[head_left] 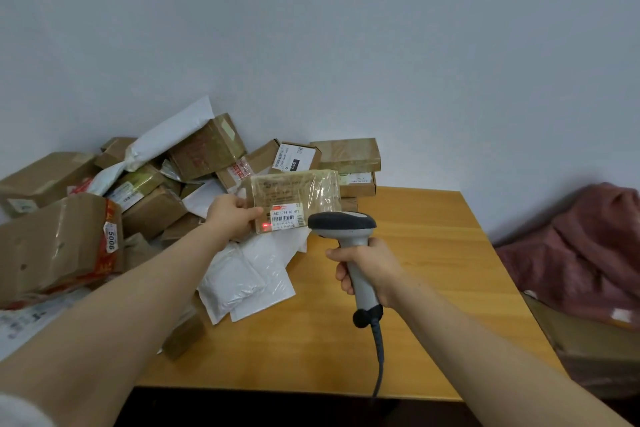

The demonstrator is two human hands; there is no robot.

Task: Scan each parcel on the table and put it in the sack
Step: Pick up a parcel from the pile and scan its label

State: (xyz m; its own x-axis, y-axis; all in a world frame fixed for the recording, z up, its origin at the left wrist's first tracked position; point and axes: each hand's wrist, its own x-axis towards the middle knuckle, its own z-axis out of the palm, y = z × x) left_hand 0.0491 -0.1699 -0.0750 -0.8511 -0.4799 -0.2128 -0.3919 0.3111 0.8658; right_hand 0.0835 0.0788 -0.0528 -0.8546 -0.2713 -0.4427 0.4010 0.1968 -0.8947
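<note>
Two-handed work above the wooden counter (433,253). Holding a flat, tape-wrapped brown parcel (294,192) up over the white mailers (239,274) in the left hand (233,215), fingers and thumb pinching its left edge, label (286,217) toward the camera. Gripping the grey scanner (349,239) by its handle in the right hand (367,269), fingers curled round it, head just right of the parcel. Red dot (266,226) on the label's lower left corner. Heaped behind and to the left: brown boxes (152,208).
</note>
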